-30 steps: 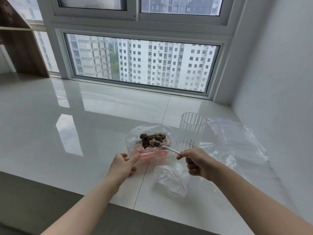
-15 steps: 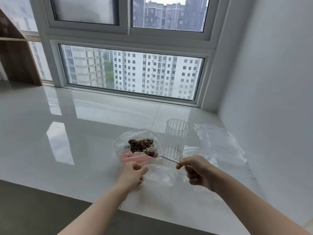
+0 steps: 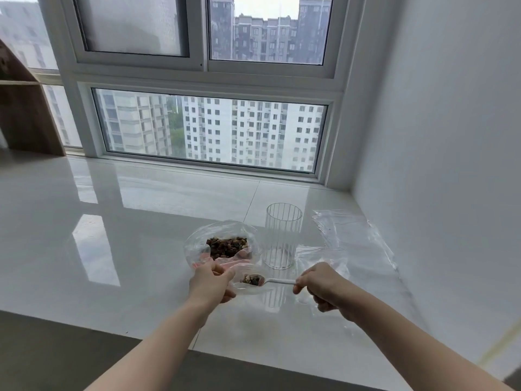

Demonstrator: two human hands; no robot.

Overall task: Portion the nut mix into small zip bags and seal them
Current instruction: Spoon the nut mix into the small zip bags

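A large clear bag [image 3: 197,238] with a pink zip strip lies open on the white sill, and a dark nut mix [image 3: 227,246] sits inside it. In front of it, my left hand [image 3: 210,283] pinches the mouth of a small clear zip bag [image 3: 248,289] and holds it open. My right hand [image 3: 321,283] grips the handle of a white spoon [image 3: 277,281]. The spoon's bowl carries a heap of nuts [image 3: 251,279] and is inside the small bag's opening.
A ribbed clear glass [image 3: 282,235] stands upright just right of the large bag. Several empty clear bags [image 3: 352,235] lie flat by the right wall. The window is behind, a wooden shelf [image 3: 25,114] stands far left, and the sill's front edge runs below my forearms.
My right hand drew the spoon out of the large bag with a load of nuts and brought it into the small bag. My left hand took hold of the small bag's mouth.
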